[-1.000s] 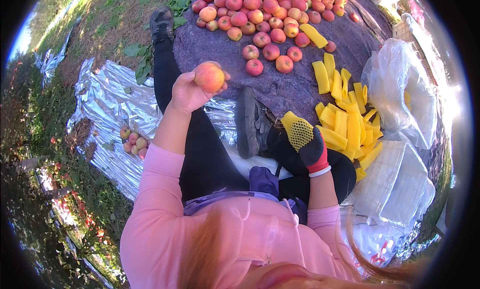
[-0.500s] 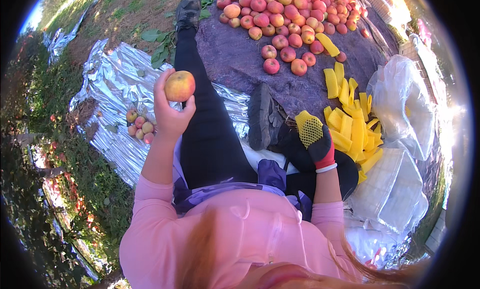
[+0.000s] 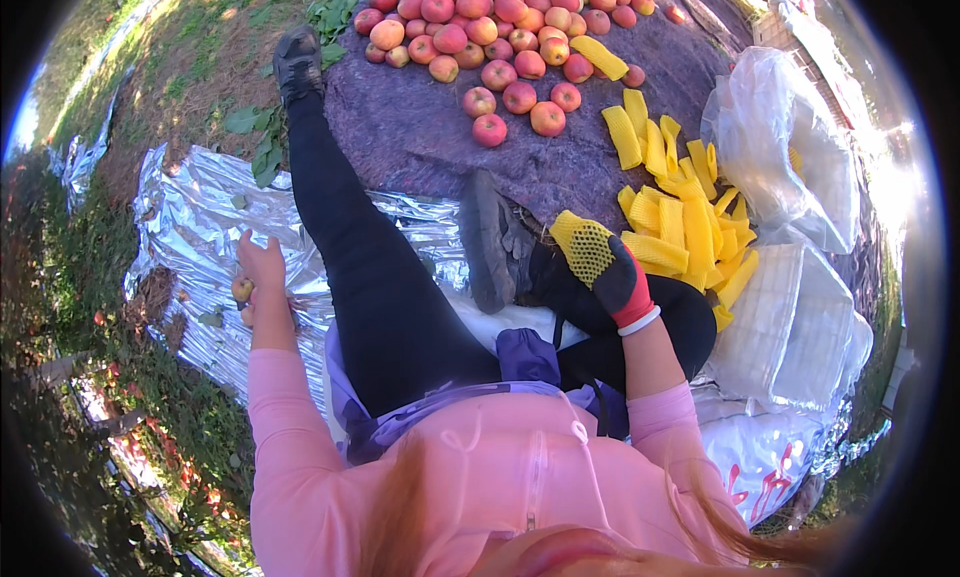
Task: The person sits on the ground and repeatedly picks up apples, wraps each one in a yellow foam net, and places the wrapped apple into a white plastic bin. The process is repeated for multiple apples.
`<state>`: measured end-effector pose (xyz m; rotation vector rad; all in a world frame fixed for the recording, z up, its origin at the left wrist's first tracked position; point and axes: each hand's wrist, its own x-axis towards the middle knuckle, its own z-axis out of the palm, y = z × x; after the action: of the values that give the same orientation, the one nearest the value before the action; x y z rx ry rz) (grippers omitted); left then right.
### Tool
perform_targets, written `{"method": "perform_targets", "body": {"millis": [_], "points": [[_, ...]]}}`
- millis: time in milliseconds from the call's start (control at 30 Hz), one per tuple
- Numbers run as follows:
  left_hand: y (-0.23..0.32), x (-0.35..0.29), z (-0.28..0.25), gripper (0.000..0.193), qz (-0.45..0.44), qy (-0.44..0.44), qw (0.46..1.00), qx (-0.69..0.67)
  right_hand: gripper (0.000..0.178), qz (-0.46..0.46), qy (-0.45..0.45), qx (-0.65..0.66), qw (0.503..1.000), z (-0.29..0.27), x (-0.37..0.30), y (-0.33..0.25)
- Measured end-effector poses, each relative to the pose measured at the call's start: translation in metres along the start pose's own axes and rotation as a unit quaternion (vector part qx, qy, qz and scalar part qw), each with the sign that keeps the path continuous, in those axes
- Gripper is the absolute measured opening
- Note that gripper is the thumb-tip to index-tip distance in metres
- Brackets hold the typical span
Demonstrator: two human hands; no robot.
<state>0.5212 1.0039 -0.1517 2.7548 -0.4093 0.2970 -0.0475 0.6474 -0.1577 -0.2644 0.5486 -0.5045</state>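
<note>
My bare left hand [image 3: 262, 265] reaches out over the silver foil [image 3: 190, 212], its fingers apart and no apple visible in it. Just beside and under that hand lie a few small apples [image 3: 242, 289], partly covered by the hand and forearm. My right hand [image 3: 622, 282], in a dark and red glove, grips a yellow foam net sleeve [image 3: 583, 247] above my bent leg. The sleeve's mesh is stretched open over the fingers' end. Close by on the right lies a heap of yellow foam net sleeves [image 3: 700, 227].
A large pile of red apples [image 3: 500, 27] covers the far part of the dark purple cloth [image 3: 390, 127]. One loose sleeve [image 3: 600, 57] rests against it. Clear plastic bags [image 3: 775, 147] and a white sheet-like bag [image 3: 775, 322] stand at the right. My outstretched leg [image 3: 370, 247] crosses the foil.
My left hand has lowered leftward to the small apples on the foil and let go of the apple it held up. My right hand still holds the sleeve. The view has shifted.
</note>
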Motion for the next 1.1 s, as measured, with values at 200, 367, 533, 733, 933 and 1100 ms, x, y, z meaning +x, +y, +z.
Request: {"method": "perform_targets", "body": {"millis": [200, 367, 533, 733, 933, 1100], "points": [[0.272, 0.046, 0.087, 0.039, 0.272, -0.289, 0.868, -0.299, 0.045, -0.004, 0.012, 0.014, 1.000, -0.006, -0.004, 0.001], [0.421, -0.007, 0.165, 0.079, 0.217, -0.345, 0.901, -0.147, 0.048, 0.011, -0.010, 0.060, 0.998, 0.001, -0.004, -0.005], [0.443, -0.029, 0.217, 0.065, 0.202, -0.343, 0.908, -0.132, 0.048, 0.015, 0.009, 0.077, 0.997, 0.003, -0.001, -0.011], [0.383, 0.002, 0.159, 0.056, -0.085, -0.523, 0.650, -0.545, 0.048, 0.015, 0.047, 0.063, 0.997, 0.001, 0.000, -0.009], [0.311, -0.046, 0.006, 0.082, -0.157, -0.634, 0.307, -0.692, 0.047, 0.016, 0.003, 0.045, 0.999, 0.008, 0.000, -0.009], [0.289, -0.103, -0.060, 0.089, -0.192, -0.586, 0.200, -0.762, 0.047, 0.009, 0.013, 0.011, 1.000, 0.011, -0.007, -0.006]]}}
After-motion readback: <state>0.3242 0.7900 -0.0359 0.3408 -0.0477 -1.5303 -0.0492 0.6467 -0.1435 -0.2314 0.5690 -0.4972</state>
